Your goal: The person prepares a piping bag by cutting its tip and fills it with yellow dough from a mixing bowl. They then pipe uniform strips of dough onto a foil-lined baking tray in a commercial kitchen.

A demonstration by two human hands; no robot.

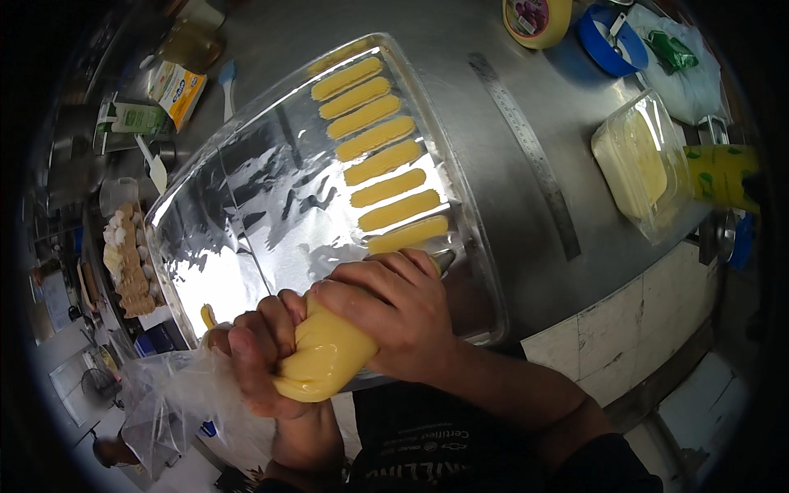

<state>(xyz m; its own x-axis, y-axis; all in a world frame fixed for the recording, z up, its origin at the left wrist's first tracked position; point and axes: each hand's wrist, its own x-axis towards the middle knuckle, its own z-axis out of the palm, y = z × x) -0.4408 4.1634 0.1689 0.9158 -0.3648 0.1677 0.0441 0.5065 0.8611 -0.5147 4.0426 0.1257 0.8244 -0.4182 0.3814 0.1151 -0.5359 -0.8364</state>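
My right hand is wrapped around the lower part of a clear piping bag full of smooth yellow batter. My left hand grips the bag's gathered upper part, and loose plastic hangs beyond it. The metal piping tip shows past my right fingers, near the end of the closest batter strip. Several ridged yellow strips lie side by side in a column on a foil-lined baking tray. A small dab of batter is at the tray's near left.
Right of the tray lie a steel ruler and a clear plastic tub with pale yellow contents. Farther back stands a blue bowl. On the left are a white spatula, a blue-headed utensil, cartons and an egg tray with shells.
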